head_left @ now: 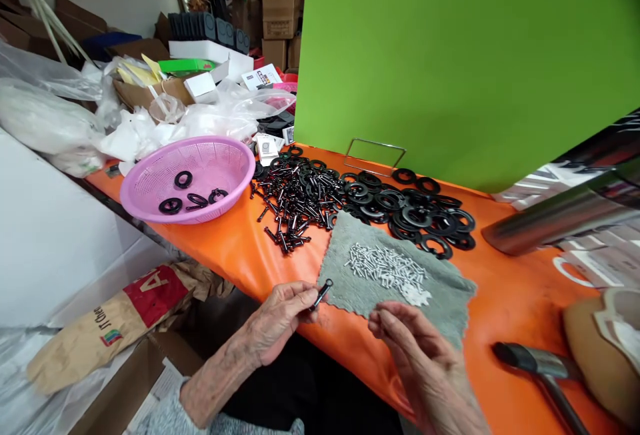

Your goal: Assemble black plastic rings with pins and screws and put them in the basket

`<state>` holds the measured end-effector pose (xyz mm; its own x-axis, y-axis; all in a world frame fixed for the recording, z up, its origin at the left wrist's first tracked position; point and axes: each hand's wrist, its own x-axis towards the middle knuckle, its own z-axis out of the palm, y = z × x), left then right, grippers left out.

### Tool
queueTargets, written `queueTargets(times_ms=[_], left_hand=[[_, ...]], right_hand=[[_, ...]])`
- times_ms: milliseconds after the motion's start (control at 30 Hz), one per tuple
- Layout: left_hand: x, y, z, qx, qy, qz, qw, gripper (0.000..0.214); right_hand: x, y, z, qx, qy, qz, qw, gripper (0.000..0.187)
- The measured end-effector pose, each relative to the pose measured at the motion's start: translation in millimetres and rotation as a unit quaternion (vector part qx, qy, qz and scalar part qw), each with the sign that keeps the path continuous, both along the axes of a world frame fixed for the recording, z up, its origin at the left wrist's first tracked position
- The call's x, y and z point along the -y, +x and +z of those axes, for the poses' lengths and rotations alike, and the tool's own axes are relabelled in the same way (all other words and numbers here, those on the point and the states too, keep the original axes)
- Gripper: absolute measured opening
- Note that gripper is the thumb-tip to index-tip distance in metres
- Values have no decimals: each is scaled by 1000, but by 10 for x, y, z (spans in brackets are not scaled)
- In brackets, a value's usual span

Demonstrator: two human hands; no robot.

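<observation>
My left hand [280, 321] pinches a small black rod with a ring-shaped end [324, 292] between thumb and fingers, over the table's front edge. Close to the near side of a grey-green cloth [343, 255], my right hand [420, 351] has thumb and fingertips pressed together; anything between them is too small to make out. Many small silver pins [385, 265] lie on the cloth beside a little heap of white bits [416, 293]. Behind the cloth are a pile of similar black rods [300, 198] and a spread of black rings [420, 215].
A pink basket [135, 185] with several black ring assemblies [183, 179] stands at the left of the orange table [225, 241]. A hammer [537, 361] lies at the right near a metal cylinder [540, 225]. A green panel [450, 55] rises behind; boxes and plastic bags crowd the back left.
</observation>
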<state>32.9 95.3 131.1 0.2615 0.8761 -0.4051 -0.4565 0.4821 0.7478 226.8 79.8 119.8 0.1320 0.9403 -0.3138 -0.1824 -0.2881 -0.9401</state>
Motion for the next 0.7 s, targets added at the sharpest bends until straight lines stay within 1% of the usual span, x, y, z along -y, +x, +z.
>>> queueTargets(times_ms=[100, 200, 300, 533, 700], left_hand=[[60, 64, -3, 10, -11, -11, 1000, 36], [109, 104, -9, 0, -13, -26, 1000, 35], [132, 132, -4, -3, -15, -39, 999, 35], [152, 186, 24, -7, -21, -53, 998, 36], [171, 197, 12, -13, -3, -63, 998, 35]], right_hand=[[72, -124, 39, -144, -19, 4, 989, 28], [110, -166, 59, -226, -37, 13, 973, 24], [136, -170, 81, -273, -53, 10, 960, 23], [187, -200, 100, -366, -30, 6, 930, 16], [220, -221, 86, -424, -26, 0, 905, 10]])
